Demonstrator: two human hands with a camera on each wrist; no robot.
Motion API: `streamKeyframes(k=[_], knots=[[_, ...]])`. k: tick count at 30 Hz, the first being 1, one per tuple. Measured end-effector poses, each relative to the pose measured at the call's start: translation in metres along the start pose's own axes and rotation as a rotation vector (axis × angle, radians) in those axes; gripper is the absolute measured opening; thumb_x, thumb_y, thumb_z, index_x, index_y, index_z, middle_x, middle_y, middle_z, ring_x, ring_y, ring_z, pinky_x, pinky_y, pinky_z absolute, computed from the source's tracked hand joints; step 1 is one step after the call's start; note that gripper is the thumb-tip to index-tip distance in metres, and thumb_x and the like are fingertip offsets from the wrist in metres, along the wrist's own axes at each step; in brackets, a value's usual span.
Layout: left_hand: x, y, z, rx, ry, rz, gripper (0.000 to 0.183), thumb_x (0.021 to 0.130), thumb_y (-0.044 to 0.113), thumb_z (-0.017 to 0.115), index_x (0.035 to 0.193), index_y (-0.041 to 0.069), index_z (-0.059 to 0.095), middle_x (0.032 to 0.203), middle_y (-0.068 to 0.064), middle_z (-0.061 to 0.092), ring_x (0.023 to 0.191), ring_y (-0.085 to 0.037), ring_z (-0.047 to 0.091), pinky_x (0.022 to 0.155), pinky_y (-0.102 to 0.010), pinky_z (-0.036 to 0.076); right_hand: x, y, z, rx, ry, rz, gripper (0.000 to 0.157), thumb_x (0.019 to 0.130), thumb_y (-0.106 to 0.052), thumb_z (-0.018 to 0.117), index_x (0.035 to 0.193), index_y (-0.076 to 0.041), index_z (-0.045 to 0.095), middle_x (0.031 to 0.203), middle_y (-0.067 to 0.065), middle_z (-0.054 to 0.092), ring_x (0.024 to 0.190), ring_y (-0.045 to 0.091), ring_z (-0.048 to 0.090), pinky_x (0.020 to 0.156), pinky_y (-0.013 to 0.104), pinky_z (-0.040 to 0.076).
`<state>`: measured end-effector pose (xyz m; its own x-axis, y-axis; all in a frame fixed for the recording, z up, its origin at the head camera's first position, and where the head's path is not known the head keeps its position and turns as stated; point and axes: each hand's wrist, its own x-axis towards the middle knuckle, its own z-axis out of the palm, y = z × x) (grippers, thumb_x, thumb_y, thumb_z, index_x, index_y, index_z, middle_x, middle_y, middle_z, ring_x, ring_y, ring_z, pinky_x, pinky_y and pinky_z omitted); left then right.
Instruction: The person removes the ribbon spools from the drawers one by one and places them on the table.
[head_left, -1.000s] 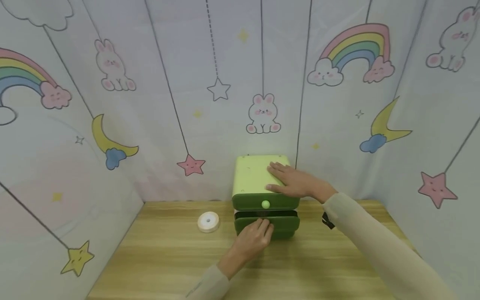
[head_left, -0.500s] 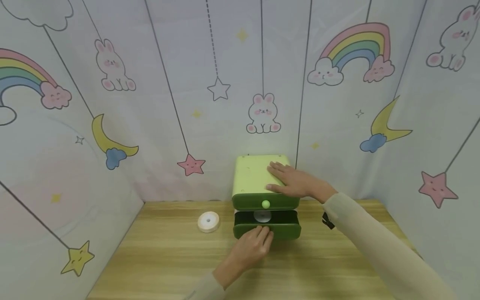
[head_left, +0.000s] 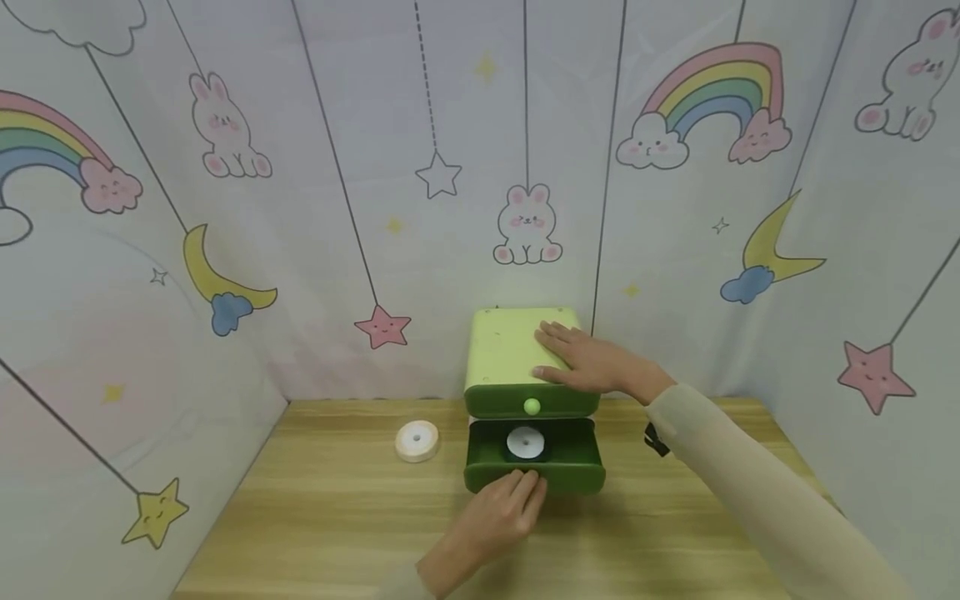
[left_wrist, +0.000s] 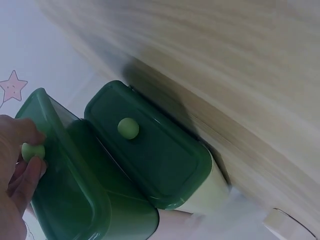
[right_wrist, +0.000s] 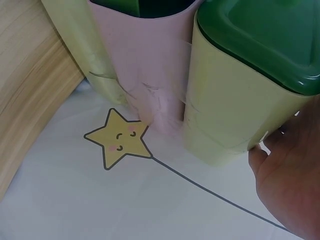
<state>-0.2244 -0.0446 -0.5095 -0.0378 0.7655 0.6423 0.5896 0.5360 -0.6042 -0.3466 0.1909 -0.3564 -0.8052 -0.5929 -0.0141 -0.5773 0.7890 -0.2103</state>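
Note:
A small chest of drawers with a light-green top and dark-green fronts stands against the back wall. My left hand pinches the round light-green knob of the drawer below the top one. That drawer is pulled out, and inside lies a spool with a white face and a dark rim. Flat on the chest's top, fingers straight, rests my right hand. The right wrist view shows the thumb side of it against the light-green casing. The top drawer is closed.
On the wood-grain table, left of the chest, lies a cream ribbon spool. A small black object sits to the right, partly behind the right sleeve. Another closed drawer shows beneath the pulled-out one. Printed cloth walls surround the table.
The left hand has drawn the drawer out toward the person, from a narrow gap to well extended. The white-faced spool inside has come into view. The right hand has stayed on top.

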Motion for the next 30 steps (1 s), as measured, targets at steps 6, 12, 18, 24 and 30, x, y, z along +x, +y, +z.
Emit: streamKeyframes(k=[6, 12, 18, 24, 30], knots=[[-0.004, 0.002, -0.009, -0.025, 0.034, 0.017, 0.040, 0.107, -0.001, 0.040, 0.103, 0.008, 0.079, 0.099, -0.005, 0.075, 0.086, -0.013, 0.071, 0.077, -0.021, 0.062, 0.002, 0.000, 0.003, 0.002, 0.005, 0.003, 0.088, 0.105, -0.068, 0.041, 0.168, -0.011, 0.017, 0.178, 0.011, 0.011, 0.166, 0.032, 0.010, 0.135, 0.052, 0.015], [-0.008, 0.006, -0.017, -0.032, 0.031, 0.030, 0.035, 0.106, 0.000, 0.044, 0.103, 0.006, 0.079, 0.099, -0.006, 0.075, 0.087, -0.014, 0.071, 0.078, -0.022, 0.062, 0.003, -0.003, 0.005, 0.010, 0.002, 0.002, 0.088, 0.105, -0.068, 0.040, 0.168, -0.011, 0.018, 0.178, 0.011, 0.011, 0.166, 0.031, 0.010, 0.135, 0.051, 0.015], [-0.008, 0.009, -0.021, -0.027, 0.056, 0.039, 0.036, 0.105, -0.001, 0.044, 0.103, 0.005, 0.080, 0.097, -0.006, 0.076, 0.086, -0.014, 0.071, 0.079, -0.023, 0.062, 0.000, -0.004, 0.004, 0.011, 0.003, 0.011, 0.087, 0.106, -0.066, 0.041, 0.168, -0.011, 0.017, 0.178, 0.011, 0.011, 0.166, 0.032, 0.010, 0.135, 0.052, 0.015], [-0.009, 0.013, -0.022, -0.055, 0.100, 0.045, 0.038, 0.106, -0.001, 0.043, 0.100, 0.004, 0.080, 0.092, -0.006, 0.076, 0.083, -0.015, 0.071, 0.076, -0.023, 0.062, -0.002, -0.005, 0.002, 0.019, 0.005, 0.020, 0.086, 0.106, -0.065, 0.042, 0.168, -0.011, 0.018, 0.178, 0.011, 0.012, 0.166, 0.032, 0.011, 0.135, 0.053, 0.016], [-0.011, 0.020, -0.027, -0.105, 0.095, 0.056, 0.034, 0.105, 0.003, 0.045, 0.103, 0.003, 0.079, 0.095, -0.007, 0.075, 0.084, -0.016, 0.068, 0.077, -0.024, 0.062, -0.002, -0.004, 0.002, 0.018, 0.006, 0.022, 0.086, 0.106, -0.065, 0.042, 0.168, -0.011, 0.017, 0.178, 0.011, 0.011, 0.166, 0.031, 0.010, 0.135, 0.052, 0.014]])
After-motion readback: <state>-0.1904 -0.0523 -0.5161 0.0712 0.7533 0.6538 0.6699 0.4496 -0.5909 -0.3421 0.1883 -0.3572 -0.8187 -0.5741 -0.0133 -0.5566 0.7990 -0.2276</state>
